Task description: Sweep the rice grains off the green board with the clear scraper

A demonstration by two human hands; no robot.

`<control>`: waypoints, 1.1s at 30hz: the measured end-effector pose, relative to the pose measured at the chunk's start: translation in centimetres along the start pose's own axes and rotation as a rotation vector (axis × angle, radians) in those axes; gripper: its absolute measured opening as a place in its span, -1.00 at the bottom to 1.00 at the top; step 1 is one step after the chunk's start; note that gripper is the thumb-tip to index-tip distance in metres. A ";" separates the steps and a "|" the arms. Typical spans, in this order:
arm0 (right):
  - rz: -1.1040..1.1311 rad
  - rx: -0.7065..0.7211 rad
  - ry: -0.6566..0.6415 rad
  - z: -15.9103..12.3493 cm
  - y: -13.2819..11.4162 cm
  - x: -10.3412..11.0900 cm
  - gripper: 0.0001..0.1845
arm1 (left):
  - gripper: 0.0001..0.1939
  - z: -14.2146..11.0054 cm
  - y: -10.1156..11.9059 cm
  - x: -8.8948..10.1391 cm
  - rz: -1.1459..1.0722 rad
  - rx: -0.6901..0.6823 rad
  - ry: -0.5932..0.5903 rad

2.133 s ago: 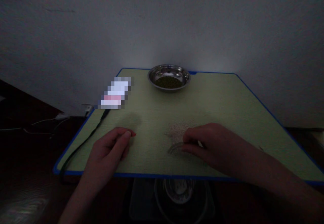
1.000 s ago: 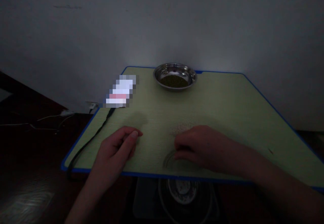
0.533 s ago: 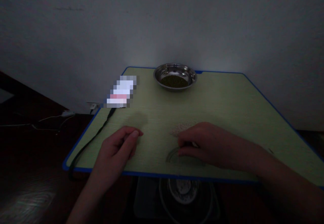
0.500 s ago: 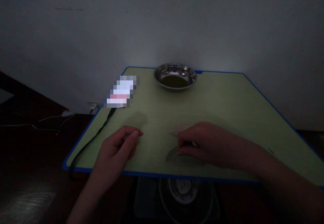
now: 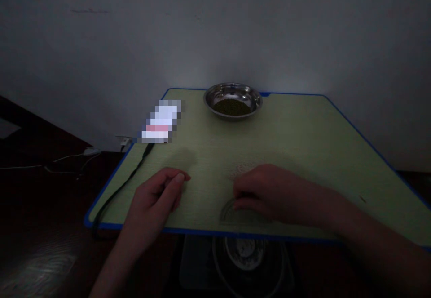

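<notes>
My left hand (image 5: 158, 194) rests over the left front of the table, fingers curled and thumb pressed to the index finger. Whatever it may hold is hidden. To the right, my right hand (image 5: 266, 192) is closed in a pinch, palm down. Its fingertips are low over the tabletop, beside a loose scatter of small pale grains (image 5: 244, 167). Part of that scatter lies behind the hand, and anything in the pinch is too small to name. Far back stands a shiny metal bowl (image 5: 233, 117) with a layer of small green beans (image 5: 232, 107) in it.
The pale green table (image 5: 296, 127) has a blue edge and stands against a wall. A bright blurred-out rectangle (image 5: 161, 120) lies at the left, with a dark cable (image 5: 134, 172) running over the near edge. Below the front edge a round vessel (image 5: 247, 248) shows dimly.
My right hand has shifted slightly left and toward me, remaining pinched. The left hand keeps its place and pose. The camera view has shifted a little.
</notes>
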State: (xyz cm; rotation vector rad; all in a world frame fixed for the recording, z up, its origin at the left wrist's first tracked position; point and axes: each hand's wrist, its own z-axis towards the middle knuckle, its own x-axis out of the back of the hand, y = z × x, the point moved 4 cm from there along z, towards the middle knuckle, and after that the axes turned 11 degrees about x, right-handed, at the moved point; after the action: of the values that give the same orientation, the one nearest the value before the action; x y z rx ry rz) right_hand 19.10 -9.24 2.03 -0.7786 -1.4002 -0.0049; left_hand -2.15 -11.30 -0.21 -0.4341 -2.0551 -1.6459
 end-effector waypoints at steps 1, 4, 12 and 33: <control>0.007 -0.002 -0.002 -0.1 0.0 0.0 -0.82 | -0.71 0.0 0.0 0.0 -0.001 0.001 0.002; 0.040 -0.011 -0.012 -0.5 -0.2 -0.2 -0.83 | -0.72 0.0 0.1 0.0 -0.004 0.003 0.011; 0.130 -0.043 -0.011 -1.5 -0.3 -0.2 -0.80 | -0.71 0.0 0.1 -0.1 -0.021 0.020 0.001; 0.049 -0.324 0.240 -7.3 4.5 4.8 -0.69 | -0.67 0.2 -0.2 0.0 -0.036 0.015 -0.003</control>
State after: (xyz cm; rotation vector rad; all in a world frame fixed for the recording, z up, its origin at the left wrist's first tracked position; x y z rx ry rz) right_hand 28.41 -7.35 4.27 -1.0437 -1.1643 -0.2845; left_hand -2.31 -11.13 -0.40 -0.3963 -2.0880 -1.6502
